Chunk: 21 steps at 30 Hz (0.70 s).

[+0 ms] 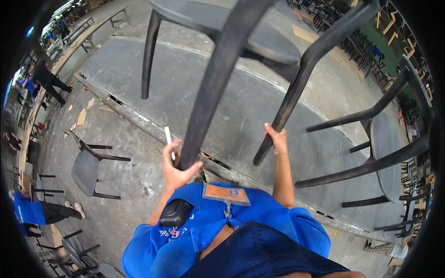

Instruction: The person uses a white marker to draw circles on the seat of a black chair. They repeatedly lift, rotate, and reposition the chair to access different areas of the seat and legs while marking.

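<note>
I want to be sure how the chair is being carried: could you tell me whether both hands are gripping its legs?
Yes: the left hand wraps one dark leg of the raised chair, and the right hand holds another.

A second dark chair lies tipped on the concrete floor.

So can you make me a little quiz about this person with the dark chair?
1. True or false: the left hand grips a leg of the black chair.
2. What thin white thing is also in the left hand? A) stick B) cup C) glove
3. The right hand holds another chair ____.

Key: 1 true; 2 A; 3 leg.
</note>
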{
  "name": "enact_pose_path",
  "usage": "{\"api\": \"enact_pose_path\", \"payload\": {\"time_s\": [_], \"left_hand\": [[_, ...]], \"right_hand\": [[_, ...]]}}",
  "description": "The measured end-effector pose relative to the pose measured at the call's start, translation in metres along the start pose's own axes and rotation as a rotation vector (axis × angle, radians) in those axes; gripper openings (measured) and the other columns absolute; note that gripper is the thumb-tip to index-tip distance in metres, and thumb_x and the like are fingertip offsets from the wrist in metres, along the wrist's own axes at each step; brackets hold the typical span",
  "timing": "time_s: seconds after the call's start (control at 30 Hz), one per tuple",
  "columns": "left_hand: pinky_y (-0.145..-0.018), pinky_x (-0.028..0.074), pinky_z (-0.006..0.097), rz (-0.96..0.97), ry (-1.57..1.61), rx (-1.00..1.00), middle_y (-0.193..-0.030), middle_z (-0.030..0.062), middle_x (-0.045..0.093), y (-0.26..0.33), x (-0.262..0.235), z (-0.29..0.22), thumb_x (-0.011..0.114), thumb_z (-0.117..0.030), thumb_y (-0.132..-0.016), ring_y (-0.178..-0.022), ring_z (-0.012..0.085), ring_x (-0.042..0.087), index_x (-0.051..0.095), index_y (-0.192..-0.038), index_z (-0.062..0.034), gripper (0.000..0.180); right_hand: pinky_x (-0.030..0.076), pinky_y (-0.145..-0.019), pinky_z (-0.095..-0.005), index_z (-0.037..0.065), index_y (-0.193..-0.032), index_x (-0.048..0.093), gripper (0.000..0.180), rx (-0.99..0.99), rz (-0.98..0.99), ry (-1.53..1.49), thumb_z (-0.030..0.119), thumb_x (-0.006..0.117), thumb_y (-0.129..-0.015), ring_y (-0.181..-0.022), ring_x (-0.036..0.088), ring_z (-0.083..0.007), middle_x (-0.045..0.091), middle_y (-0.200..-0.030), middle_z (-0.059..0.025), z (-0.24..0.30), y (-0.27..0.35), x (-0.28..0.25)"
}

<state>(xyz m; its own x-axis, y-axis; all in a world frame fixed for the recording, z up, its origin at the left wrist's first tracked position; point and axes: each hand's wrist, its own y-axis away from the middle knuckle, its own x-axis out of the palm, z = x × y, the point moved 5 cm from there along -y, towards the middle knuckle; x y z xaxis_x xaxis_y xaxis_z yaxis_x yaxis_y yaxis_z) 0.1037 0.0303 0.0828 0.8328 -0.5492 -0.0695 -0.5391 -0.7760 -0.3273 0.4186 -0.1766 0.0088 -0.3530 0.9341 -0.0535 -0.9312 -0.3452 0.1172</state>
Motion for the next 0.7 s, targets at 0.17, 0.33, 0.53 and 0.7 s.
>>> {"api": "enact_pose_path", "payload": {"time_s": [0.17,0.33,0.53,0.7], "left_hand": [[-0.076,0.053,0.029,0.123,0.277,-0.088,-0.125,0.0129,0.044,-0.071,-0.023,-0.004,0.081,-0.004,-0.066,-0.093,0.0174,0.060,0.037,-0.128,0.0004,0.076],[-0.053,0.053,0.029,0.153,0.536,-0.252,-0.091,0.0122,0.058,-0.134,-0.029,0.003,0.077,-0.013,-0.075,-0.063,0.0172,0.062,0.038,-0.128,-0.0033,0.066],[-0.053,0.053,0.025,0.217,0.316,-0.235,-0.079,0.0143,0.064,-0.205,-0.022,-0.005,0.074,-0.023,-0.079,-0.062,0.0173,0.064,0.041,-0.126,0.0044,0.063],[-0.053,0.054,0.022,0.245,0.182,-0.162,-0.086,0.0193,0.067,-0.251,-0.009,-0.014,0.071,-0.029,-0.083,-0.065,0.0167,0.067,0.047,-0.121,0.0052,0.057]], "right_hand": [[0.041,-0.053,-0.0248,0.003,-0.077,0.062,0.020,-0.209,-0.072,0.240,0.018,0.075,-0.078,-0.056,0.054,-0.0093,0.058,-0.063,-0.0002,0.089,0.044,-0.006],[0.042,-0.051,-0.0248,0.000,-0.090,0.059,0.029,-0.315,-0.041,0.393,0.020,0.075,-0.076,-0.055,0.053,-0.0098,0.057,-0.066,-0.0021,0.153,0.060,0.014],[0.041,-0.054,-0.0255,0.004,-0.082,0.058,0.032,-0.370,-0.049,0.535,0.032,0.072,-0.077,-0.056,0.052,-0.0091,0.056,-0.062,-0.0008,0.192,0.004,0.036],[0.049,-0.059,-0.0342,0.002,-0.095,0.059,0.032,-0.234,-0.122,0.664,0.025,0.068,-0.074,-0.061,0.061,-0.0221,0.063,-0.071,-0.0098,0.218,-0.043,0.041]]}}
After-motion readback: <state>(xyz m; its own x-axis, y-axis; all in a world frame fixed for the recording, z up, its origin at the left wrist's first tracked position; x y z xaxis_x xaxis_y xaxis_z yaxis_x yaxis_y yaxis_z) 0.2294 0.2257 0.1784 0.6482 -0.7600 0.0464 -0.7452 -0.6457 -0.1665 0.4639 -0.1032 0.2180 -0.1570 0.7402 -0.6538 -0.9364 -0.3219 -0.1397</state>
